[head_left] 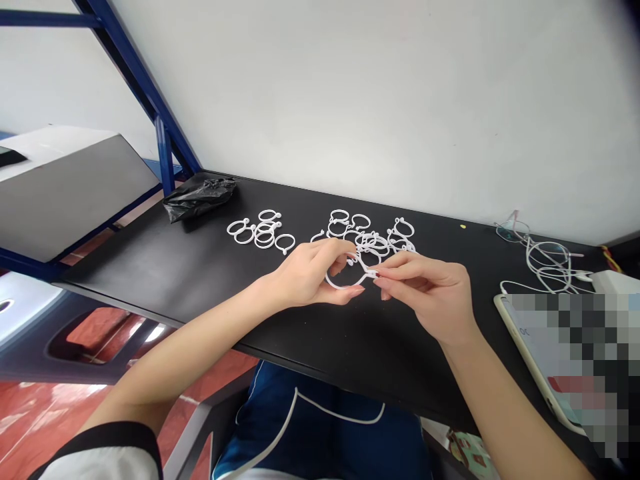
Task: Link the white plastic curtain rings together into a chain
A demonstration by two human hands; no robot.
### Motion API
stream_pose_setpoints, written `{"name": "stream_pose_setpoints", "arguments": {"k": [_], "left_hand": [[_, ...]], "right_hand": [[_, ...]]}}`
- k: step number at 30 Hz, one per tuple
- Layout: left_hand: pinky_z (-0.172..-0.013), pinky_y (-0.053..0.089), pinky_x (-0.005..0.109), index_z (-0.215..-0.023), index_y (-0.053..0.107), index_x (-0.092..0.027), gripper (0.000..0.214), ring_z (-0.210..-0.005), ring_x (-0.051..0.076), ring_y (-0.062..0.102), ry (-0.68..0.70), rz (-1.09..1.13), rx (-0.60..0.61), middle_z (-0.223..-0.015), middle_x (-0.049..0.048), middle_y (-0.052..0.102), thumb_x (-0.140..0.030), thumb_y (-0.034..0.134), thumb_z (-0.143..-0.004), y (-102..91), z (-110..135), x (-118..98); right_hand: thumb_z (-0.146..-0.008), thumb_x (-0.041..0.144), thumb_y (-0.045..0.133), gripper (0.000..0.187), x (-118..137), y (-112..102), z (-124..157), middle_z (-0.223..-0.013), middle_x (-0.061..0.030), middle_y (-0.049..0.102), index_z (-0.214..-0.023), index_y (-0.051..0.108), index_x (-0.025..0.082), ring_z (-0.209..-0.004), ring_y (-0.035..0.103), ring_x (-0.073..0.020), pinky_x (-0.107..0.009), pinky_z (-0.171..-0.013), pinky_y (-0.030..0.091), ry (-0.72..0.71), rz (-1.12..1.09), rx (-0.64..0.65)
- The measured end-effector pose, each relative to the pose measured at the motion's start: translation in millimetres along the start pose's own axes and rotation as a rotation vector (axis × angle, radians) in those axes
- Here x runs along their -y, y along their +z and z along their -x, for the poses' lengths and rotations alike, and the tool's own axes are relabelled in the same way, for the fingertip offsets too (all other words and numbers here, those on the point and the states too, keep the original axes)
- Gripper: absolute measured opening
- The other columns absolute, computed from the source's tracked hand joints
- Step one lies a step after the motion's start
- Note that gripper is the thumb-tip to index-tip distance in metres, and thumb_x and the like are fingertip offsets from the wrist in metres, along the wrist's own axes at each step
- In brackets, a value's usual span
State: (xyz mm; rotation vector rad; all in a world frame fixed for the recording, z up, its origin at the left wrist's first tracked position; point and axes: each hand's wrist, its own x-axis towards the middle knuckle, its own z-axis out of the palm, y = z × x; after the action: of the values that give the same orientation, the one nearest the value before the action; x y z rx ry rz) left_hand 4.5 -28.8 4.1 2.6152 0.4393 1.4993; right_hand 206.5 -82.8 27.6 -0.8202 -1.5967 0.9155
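A white plastic curtain ring [345, 287] is held above the black table between my two hands. My left hand [315, 270] curls its thumb and fingers around the ring's round side. At the ring's narrow end, my right hand [430, 290] pinches the small closure between thumb and fingertips; the fingers partly hide it. Just beyond my hands lies a loose pile of similar white rings [373, 243]. Another group of rings [265, 232] sits farther left on the table.
The black table [310, 340] runs along a pale wall. A crumpled black plastic bag [203, 197] lies at its far left corner. On the right are eyeglasses [515, 230], a coiled white cable [545, 263] and a phone [530, 360]. A blue metal frame [165, 143] stands left.
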Motion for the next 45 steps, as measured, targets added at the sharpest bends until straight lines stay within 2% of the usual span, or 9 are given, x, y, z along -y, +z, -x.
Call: {"name": "stream_pose_setpoints", "arguments": {"k": [8, 20, 35, 45], "left_hand": [[-0.052, 0.046, 0.018, -0.104, 0.047, -0.017, 0.031, -0.052, 0.008, 0.050, 0.022, -0.016, -0.023, -0.064, -0.0051, 0.050, -0.047, 0.050, -0.096, 0.6, -0.4, -0.6], [-0.050, 0.045, 0.016, -0.103, 0.047, -0.018, 0.030, -0.051, 0.007, 0.050, 0.032, -0.036, -0.042, -0.064, -0.0063, 0.049, -0.047, 0.050, -0.096, 1.4, -1.1, -1.5], [-0.051, 0.045, 0.017, -0.103, 0.048, -0.017, 0.029, -0.051, 0.007, 0.048, 0.019, -0.012, -0.047, -0.063, -0.0065, 0.047, -0.045, 0.051, -0.095, 1.6, 0.0, -2.0], [-0.051, 0.046, 0.016, -0.102, 0.047, -0.018, 0.028, -0.050, 0.007, 0.047, 0.015, -0.026, -0.040, -0.062, -0.0074, 0.046, -0.045, 0.051, -0.095, 1.8, -0.3, -2.9]], "right_hand": [[-0.079, 0.010, 0.075, 0.020, 0.6, 0.7, -0.2, -0.083, 0.0021, 0.076, -0.082, 0.079, 0.030, -0.059, 0.066, -0.0097, -0.021, -0.052, 0.060, -0.012, -0.043, 0.011], [-0.078, 0.012, 0.077, 0.017, -0.2, 1.2, 1.3, -0.083, -0.0004, 0.076, -0.081, 0.080, 0.028, -0.060, 0.066, -0.0108, -0.023, -0.051, 0.060, 0.027, -0.074, -0.003], [-0.079, 0.009, 0.076, 0.023, -0.2, 1.6, 1.4, -0.084, 0.0020, 0.076, -0.084, 0.080, 0.032, -0.061, 0.065, -0.0086, -0.020, -0.053, 0.059, 0.020, -0.089, 0.015], [-0.079, 0.010, 0.076, 0.020, 0.5, 1.0, 1.7, -0.083, 0.0001, 0.075, -0.083, 0.080, 0.029, -0.059, 0.064, -0.0097, -0.022, -0.051, 0.058, 0.015, -0.080, 0.015]]}}
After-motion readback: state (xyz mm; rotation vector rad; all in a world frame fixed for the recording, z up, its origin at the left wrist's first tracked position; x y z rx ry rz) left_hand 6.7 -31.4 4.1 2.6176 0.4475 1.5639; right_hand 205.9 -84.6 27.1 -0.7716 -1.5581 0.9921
